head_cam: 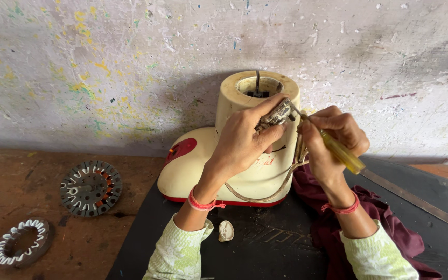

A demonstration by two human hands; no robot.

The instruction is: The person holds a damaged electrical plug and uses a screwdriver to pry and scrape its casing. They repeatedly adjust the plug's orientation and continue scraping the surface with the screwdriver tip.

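Head view: The left hand [245,142] has its grip closed around a small grey metal part [276,115], thumb below and fingers above; most of the part is hidden by the fingers, so its exact shape cannot be made out. The right hand [330,140] is clenched on a yellow-handled screwdriver [342,153], whose thin shaft meets the part.

Both hands work in front of a cream mixer base [245,176] with a red patch (its red front marking is partly covered by the left hand). A cream cable [265,197] loops from it.

The base stands on a black mat [265,243] on the counter [27,181]. A maroon cloth [333,228] is cut off by the lower edge. 2 round slotted cores [91,187] lie at left.
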